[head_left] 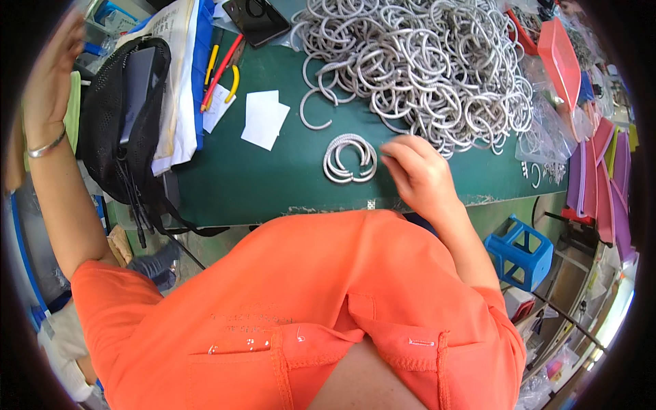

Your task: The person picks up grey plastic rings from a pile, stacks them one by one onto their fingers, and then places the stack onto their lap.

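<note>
Several silvery open-ended bangles (337, 175) lie nested together on the green tabletop. Just right of them is my right hand (422, 172), its fingers curled in loosely and nothing visible in them; it is apart from the bangles. Beyond it rises a big heap of similar silver bangles (437, 61), with a single bangle (305, 116) lying loose at the heap's left side. My left hand (53, 85) is raised at the far left, past a black mesh bag (102, 109). Its fingers are stretched upward, with no object seen in them. A metal bracelet (48, 145) circles that wrist.
White paper slips (263, 119), a red pen (223, 72), yellow-handled pliers (234, 83) and a black phone (258, 20) lie left of the heap. To its right are a red plastic bin (560, 61) and clear bags (547, 133). A blue stool (523, 253) stands below the table's right side.
</note>
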The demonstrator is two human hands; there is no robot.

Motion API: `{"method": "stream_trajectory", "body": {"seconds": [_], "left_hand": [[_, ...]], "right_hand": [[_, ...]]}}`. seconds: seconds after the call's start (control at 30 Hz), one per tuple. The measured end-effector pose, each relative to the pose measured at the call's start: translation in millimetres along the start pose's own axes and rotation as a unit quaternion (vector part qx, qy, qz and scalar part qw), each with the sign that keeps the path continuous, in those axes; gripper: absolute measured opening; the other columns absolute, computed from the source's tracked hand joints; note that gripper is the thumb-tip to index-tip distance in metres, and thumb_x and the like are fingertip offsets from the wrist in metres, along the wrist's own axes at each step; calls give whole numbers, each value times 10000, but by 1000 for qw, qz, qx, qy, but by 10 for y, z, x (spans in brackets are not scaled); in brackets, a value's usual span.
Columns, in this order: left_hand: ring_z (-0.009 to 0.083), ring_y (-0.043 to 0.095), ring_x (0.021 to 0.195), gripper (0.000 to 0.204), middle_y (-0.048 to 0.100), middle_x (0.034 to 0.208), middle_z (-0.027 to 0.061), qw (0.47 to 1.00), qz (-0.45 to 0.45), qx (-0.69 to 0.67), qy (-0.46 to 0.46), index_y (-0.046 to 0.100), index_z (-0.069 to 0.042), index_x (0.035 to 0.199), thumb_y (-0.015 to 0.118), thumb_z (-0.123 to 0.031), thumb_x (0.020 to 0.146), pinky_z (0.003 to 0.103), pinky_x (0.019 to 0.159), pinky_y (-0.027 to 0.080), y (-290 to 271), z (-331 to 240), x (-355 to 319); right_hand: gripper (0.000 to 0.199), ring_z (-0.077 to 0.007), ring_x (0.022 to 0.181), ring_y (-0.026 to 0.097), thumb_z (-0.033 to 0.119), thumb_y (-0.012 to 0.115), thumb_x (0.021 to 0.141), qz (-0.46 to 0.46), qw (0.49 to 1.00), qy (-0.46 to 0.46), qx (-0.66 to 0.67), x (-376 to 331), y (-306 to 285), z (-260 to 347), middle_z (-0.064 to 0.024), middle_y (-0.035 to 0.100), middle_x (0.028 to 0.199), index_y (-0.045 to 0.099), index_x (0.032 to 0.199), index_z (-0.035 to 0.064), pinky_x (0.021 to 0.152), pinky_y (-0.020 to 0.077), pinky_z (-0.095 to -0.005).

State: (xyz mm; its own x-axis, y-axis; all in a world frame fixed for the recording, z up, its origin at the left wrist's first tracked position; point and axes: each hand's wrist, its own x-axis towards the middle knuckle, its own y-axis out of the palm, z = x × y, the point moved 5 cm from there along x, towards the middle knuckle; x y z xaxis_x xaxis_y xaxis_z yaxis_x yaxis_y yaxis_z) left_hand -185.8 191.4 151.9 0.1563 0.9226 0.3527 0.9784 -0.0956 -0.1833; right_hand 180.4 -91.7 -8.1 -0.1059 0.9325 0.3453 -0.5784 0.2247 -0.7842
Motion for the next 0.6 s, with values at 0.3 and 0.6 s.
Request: {"method": "stream_trajectory", "body": {"seconds": [0.3, 0.6], "left_hand": [[312, 621, 727, 110, 625, 748, 168, 808, 442, 282, 267, 609, 16, 814, 645, -42, 728, 358, 640, 487, 2779, -156, -1324], [282, 613, 736, 150, 612, 834, 147, 916, 285, 275, 57, 595, -2, 898, 640, -54, 765, 341, 676, 490, 2734, 875, -1707]], "right_hand": [[189, -296, 774, 573, 57, 647, 664, 71, 988, 5, -134, 223, 462, 15, -128, 541, 805, 551, 822, 16, 642, 500, -381], [135, -324, 817, 542, 59, 617, 677, 24, 997, 25, -66, -65, 426, -110, -139, 531, 838, 551, 787, 17, 695, 479, -412]]}}
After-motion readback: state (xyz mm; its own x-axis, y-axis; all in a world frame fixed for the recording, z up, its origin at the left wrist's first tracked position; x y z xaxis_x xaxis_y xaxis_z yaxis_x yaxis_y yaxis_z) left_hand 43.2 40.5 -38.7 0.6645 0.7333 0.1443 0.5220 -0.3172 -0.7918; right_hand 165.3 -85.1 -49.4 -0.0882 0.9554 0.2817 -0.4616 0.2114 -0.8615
